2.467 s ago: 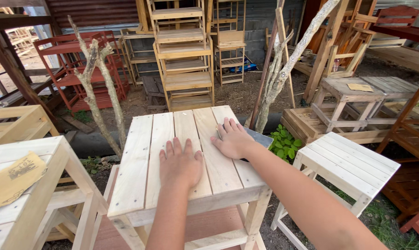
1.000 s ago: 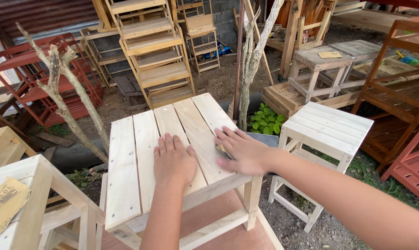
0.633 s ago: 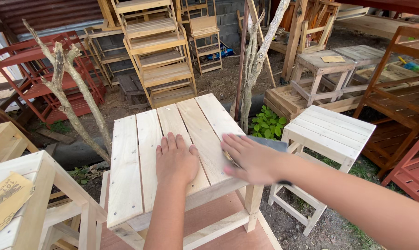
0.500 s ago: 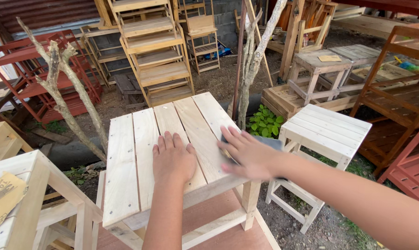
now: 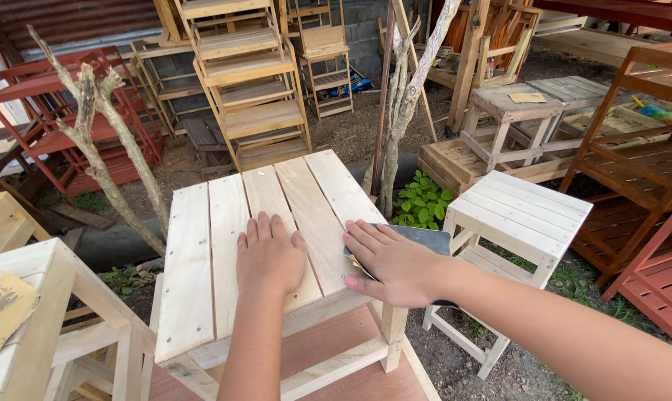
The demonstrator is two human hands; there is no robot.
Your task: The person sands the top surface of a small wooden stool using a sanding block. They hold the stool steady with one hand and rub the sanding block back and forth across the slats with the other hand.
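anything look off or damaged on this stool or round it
Nothing looks damaged. The stool stands level, its slats whole and evenly spaced. The left hand lies flat on top; the right hand presses a dark sheet that overhangs the stool's right edge, the only thing slightly askew.

White slatted stool (image 5: pixel 525 215), green plant (image 5: pixel 423 200), red shelving (image 5: pixel 76 119) behind.
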